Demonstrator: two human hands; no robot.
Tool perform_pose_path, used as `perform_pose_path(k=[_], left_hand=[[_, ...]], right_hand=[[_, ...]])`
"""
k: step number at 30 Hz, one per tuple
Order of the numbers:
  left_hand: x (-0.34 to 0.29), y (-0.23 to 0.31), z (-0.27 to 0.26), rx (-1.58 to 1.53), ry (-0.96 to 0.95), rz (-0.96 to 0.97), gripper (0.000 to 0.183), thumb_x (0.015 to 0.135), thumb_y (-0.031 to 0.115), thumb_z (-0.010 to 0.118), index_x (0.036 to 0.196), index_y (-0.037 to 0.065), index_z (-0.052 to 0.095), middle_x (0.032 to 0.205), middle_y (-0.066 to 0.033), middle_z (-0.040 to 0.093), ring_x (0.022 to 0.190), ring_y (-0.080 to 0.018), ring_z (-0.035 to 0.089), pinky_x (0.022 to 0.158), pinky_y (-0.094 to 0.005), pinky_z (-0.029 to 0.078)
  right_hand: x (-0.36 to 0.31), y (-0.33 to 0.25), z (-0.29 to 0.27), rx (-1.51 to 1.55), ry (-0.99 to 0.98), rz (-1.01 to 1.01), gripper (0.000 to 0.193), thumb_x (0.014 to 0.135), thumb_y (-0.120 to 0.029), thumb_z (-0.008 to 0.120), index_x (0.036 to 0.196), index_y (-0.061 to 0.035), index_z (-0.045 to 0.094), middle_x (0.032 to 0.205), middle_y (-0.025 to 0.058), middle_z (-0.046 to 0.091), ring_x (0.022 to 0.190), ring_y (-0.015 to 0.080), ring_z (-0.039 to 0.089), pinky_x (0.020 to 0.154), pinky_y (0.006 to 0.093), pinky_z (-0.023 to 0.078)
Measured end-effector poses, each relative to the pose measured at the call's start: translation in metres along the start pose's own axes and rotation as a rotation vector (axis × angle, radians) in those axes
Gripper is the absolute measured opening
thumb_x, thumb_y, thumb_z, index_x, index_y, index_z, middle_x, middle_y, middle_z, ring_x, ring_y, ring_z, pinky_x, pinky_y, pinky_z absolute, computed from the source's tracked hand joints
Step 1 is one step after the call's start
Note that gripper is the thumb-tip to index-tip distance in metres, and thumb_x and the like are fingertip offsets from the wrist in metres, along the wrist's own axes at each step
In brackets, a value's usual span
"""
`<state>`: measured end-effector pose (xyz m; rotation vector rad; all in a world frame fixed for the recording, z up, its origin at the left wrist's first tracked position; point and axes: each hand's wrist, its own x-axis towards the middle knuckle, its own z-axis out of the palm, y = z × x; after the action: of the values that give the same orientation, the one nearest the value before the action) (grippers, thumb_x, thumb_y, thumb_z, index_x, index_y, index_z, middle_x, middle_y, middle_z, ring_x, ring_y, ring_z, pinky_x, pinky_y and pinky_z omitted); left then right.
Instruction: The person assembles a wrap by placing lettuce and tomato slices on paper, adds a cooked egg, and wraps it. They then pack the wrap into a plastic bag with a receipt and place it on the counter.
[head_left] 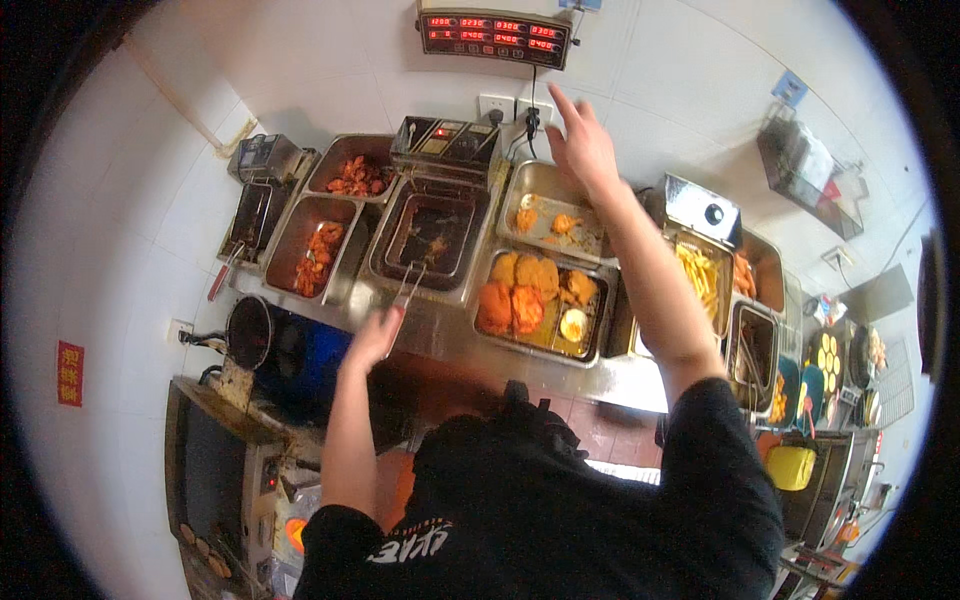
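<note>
Black shirt [590, 500], left grip [374, 340] on handle [398, 314] aslant toward fryer [483, 228]

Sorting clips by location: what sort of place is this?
Probably a fast-food kitchen: a square steel deep fryer, a rectangular metal tray holding golden and orange fried pieces, and a wide black wall-mounted panel with red digits suggest it.

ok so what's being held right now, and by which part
The left hand holds the fryer basket by its handle; the right hand holds nothing.

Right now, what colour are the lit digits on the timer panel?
The lit digits are red; the head view shows them best.
</note>
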<state>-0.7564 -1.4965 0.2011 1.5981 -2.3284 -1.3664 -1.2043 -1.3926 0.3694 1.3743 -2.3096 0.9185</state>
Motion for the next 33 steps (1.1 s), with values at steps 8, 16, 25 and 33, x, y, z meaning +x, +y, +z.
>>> perform_pose_path(k=[8,16,25,33], left_hand=[[-0.017,0.004,0.036,-0.634,-0.068,-0.144,0.021,0.106,0.024,0.063,0.099,0.005,0.059,0.069,-0.0019,0.057,0.047,-0.0109,0.047,0.041,-0.0301,0.035],[-0.057,0.014,0.002,-0.526,0.018,-0.092,0.016,0.106,0.020,0.061,0.103,0.003,0.062,0.065,0.0007,0.052,0.047,-0.0090,0.045,0.040,-0.0282,0.035],[-0.071,0.053,-0.041,-0.569,0.003,-0.065,0.016,0.108,0.022,0.056,0.105,0.006,0.056,0.060,0.0014,0.046,0.040,-0.0064,0.037,0.036,-0.0258,0.028],[-0.062,0.058,-0.043,-0.549,0.039,-0.045,0.018,0.105,0.023,0.063,0.106,0.006,0.061,0.060,0.0031,0.049,0.041,-0.0055,0.038,0.036,-0.0241,0.027]], right_hand=[[0.144,0.022,0.025,-0.204,0.179,-0.223,0.055,0.097,-0.025,0.068,0.150,-0.0199,0.052,0.113,0.0182,0.062,0.099,0.0370,0.070,0.081,0.0483,0.059],[0.049,0.103,-0.046,0.105,0.112,0.182,0.030,0.102,-0.017,0.068,0.131,-0.0133,0.070,0.103,0.0053,0.065,0.080,0.0134,0.064,0.072,0.0286,0.057],[-0.011,0.361,-0.283,-0.552,0.614,0.517,0.034,0.100,-0.033,0.068,0.119,-0.0066,0.077,0.102,0.0164,0.078,0.096,0.0216,0.074,0.087,0.0382,0.056],[-0.008,0.622,-0.431,0.410,0.146,1.022,0.046,0.094,-0.041,0.073,0.128,-0.0088,0.071,0.120,0.0074,0.074,0.099,0.0206,0.067,0.093,0.0388,0.052]])
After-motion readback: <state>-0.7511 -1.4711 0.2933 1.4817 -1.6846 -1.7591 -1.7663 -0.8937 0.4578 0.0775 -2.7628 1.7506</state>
